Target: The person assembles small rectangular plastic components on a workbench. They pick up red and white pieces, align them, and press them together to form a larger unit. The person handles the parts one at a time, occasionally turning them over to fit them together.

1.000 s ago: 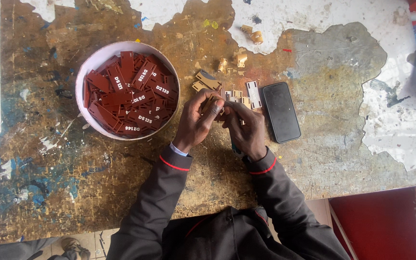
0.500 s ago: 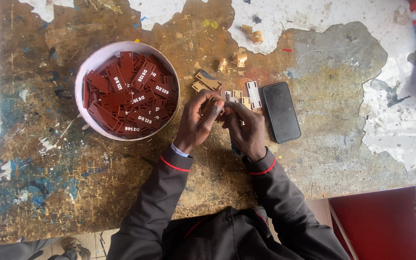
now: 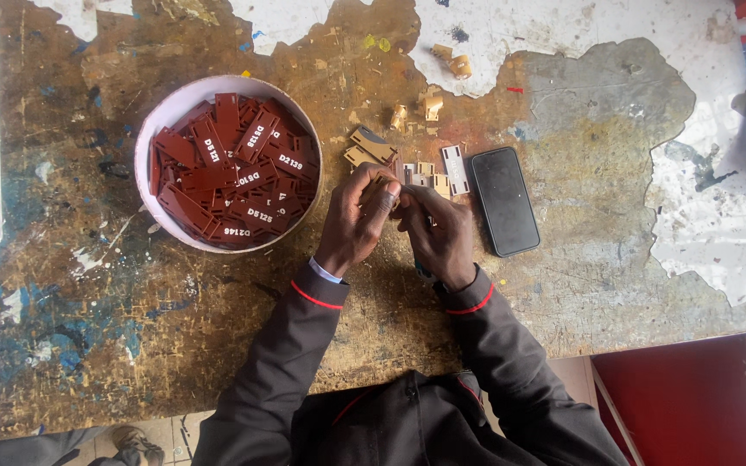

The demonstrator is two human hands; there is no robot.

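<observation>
The workbench (image 3: 114, 345) fills the view: a worn wooden top with peeling white paint along its far edge and right side, and blue stains toward its near left corner. Toward the far left sits a round white bowl (image 3: 150, 147) heaped with dark red plastic tags (image 3: 226, 177), each with white lettering. Right of centre lies a black phone (image 3: 504, 200), face down or dark, its long side running toward the far edge. Just left of the phone stands a small white clip (image 3: 454, 167), and from there toward the bowl a loose scatter of small tan parts (image 3: 371, 145) lies on the wood, with a few more near the far edge.

At the middle of the bench the two hands meet, touching. The left hand (image 3: 357, 226) curls its fingers around a small tan piece (image 3: 389, 177), thumb pressed on top; the right hand (image 3: 442, 231) closes in from the other side, fingertips pinching at the same piece. Most of the piece is hidden by the fingers, so its shape cannot be told.

By the look of it, the step in hand is fitting or pressing small parts together between the fingertips. The next move would seem to call for a firm, steady pinch and careful alignment, since the piece is small and easily dropped among the scattered ones.
</observation>
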